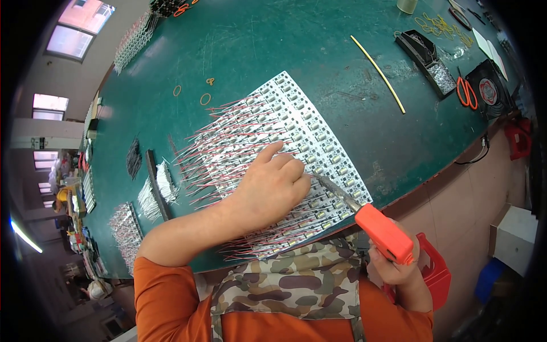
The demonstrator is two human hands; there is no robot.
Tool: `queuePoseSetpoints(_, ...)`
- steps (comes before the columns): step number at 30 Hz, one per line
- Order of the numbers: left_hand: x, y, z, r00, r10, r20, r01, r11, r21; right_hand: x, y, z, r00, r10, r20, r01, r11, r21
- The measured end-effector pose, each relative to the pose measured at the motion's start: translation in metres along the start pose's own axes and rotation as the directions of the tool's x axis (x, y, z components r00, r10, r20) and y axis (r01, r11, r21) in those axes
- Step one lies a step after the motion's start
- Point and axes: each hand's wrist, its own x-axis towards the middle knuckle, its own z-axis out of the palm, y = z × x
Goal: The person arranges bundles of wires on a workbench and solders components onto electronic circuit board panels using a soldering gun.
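A large white panel of small circuit boards [312, 122] lies at a slant on the green table in front of me, with rows of small metal parts on it. Many thin red and white wires [199, 149] stick out from its left side. My left hand [274, 185] rests over the middle of the panel, fingers curled and closed; whatever they pinch is hidden beneath them. In my right hand [396, 265], at the panel's near right corner, is a soldering iron with a red handle [384, 232]. Its metal tip points at the boards beside my left fingertips.
Bundles of white wires [165, 181], dark wires [134, 158] and a dark bar [154, 182] lie left. Rubber bands [205, 99] and a yellow stick [379, 74] lie beyond. At right are a black tray [419, 48], orange-handled scissors [466, 92] and a black fan [491, 91].
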Motion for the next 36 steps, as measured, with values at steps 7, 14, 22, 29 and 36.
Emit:
queuePoseSetpoints(7,0.001,0.000,-0.004,0.999,0.001,0.038,-0.002,1.000,0.019,-0.020,0.012,-0.017,0.993,-0.062,0.100,0.076,0.987,-0.140)
queuePoseSetpoints(14,0.000,0.002,-0.003,0.999,-0.001,0.054,-0.001,1.000,0.030,-0.009,0.003,-0.017,0.988,-0.115,0.100,0.126,0.986,-0.113)
queuePoseSetpoints(22,-0.002,0.004,-0.001,0.998,-0.061,0.029,0.060,0.998,0.021,-0.020,0.002,-0.016,0.988,-0.148,0.055,0.155,0.972,-0.176)
queuePoseSetpoints(29,-0.004,0.015,-0.005,0.999,-0.050,-0.021,0.050,0.998,-0.035,-0.028,-0.004,-0.024,0.984,-0.134,0.115,0.158,0.959,-0.237)
queuePoseSetpoints(36,-0.006,0.019,0.005,1.000,-0.024,0.005,0.024,1.000,-0.017,-0.035,0.008,-0.015,0.993,-0.100,0.067,0.107,0.989,-0.101)
